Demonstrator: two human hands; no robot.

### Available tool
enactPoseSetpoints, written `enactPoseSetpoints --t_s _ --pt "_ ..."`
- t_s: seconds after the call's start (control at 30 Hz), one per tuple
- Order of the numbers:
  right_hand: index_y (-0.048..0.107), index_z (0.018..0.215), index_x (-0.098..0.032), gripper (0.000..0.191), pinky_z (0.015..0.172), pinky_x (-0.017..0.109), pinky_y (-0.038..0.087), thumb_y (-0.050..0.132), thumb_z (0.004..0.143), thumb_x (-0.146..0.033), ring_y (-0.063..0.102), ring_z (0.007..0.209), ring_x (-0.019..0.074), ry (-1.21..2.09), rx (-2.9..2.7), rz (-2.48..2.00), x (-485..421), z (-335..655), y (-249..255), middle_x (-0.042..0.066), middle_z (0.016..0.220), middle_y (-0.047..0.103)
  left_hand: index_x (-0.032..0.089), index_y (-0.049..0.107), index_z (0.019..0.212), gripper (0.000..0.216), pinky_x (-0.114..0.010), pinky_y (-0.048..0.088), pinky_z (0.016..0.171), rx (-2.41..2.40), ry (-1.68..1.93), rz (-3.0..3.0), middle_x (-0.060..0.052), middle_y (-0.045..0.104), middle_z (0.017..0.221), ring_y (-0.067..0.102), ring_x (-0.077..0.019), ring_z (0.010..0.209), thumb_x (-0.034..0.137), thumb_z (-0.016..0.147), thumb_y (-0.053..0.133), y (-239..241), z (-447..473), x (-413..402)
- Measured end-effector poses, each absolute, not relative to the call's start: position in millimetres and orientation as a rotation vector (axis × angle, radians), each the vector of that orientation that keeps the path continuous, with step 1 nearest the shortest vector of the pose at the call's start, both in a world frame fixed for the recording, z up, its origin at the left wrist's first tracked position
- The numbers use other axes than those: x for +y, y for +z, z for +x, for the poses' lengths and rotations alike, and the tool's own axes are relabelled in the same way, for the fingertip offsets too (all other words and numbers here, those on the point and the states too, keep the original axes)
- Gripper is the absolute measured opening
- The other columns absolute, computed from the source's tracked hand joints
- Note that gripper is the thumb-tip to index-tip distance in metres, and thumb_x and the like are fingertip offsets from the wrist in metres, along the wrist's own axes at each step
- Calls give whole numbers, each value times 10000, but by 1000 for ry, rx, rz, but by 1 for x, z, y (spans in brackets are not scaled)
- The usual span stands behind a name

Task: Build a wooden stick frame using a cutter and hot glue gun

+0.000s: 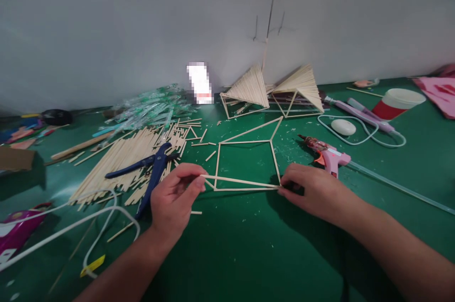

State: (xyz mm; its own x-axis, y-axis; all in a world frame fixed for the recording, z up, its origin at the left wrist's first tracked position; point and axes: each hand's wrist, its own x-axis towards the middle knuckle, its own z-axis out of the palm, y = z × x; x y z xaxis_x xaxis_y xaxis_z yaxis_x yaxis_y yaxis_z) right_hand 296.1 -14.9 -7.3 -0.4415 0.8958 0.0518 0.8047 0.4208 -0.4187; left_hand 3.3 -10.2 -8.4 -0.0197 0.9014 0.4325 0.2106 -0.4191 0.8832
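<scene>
A frame of thin wooden sticks (245,141) stands on the green table in front of me, a square base with raised triangular ends. Along its near side runs a wooden stick (241,181). Between thumb and fingers, my left hand (177,195) pinches that stick's left end, near the frame's front left corner. My right hand (309,190) is closed at the front right corner, its fingertips where the stick meets the frame. Right of the frame lies a pink glue gun (329,154), nozzle pointing left. Blue-handled cutters (156,174) rest on loose sticks (117,162) at left.
Two stick-covered pyramid-like models (249,89) stand against the wall beside a bright phone (199,82). Clear plastic-wrapped items (149,105) lie at back left. A paper cup (398,103), a white oval object (343,127) and a cable are at right; a magenta tool (21,231) with a white cable at left.
</scene>
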Motion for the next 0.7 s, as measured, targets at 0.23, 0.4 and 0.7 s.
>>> enactPoseSetpoints --t_s 0.23,0.4,0.7 --pt "650 1001 -219 237 588 298 485 566 847 -379 621 674 153 165 -2000 -1638 2 307 16 39 941 663 208 671 901 109 -146 507 555 1230 1397 1709 9 642 835 604 -66 629 157 809 646 -1 1 -13" --pt "593 1143 -219 369 552 297 453 615 812 -379 634 688 169 -86 -1941 -1681 40 307 35 53 1039 664 207 663 881 91 -140 496 542 1231 1400 1718 17 635 818 590 -56 599 151 813 640 -1 1 -15" --pt "614 1093 -188 263 529 284 346 516 876 -298 628 750 201 -405 -2096 -1672 71 289 19 77 1017 670 182 652 857 78 -187 482 537 1065 1348 1791 -12 616 808 591 -91 633 123 817 620 0 0 -21"
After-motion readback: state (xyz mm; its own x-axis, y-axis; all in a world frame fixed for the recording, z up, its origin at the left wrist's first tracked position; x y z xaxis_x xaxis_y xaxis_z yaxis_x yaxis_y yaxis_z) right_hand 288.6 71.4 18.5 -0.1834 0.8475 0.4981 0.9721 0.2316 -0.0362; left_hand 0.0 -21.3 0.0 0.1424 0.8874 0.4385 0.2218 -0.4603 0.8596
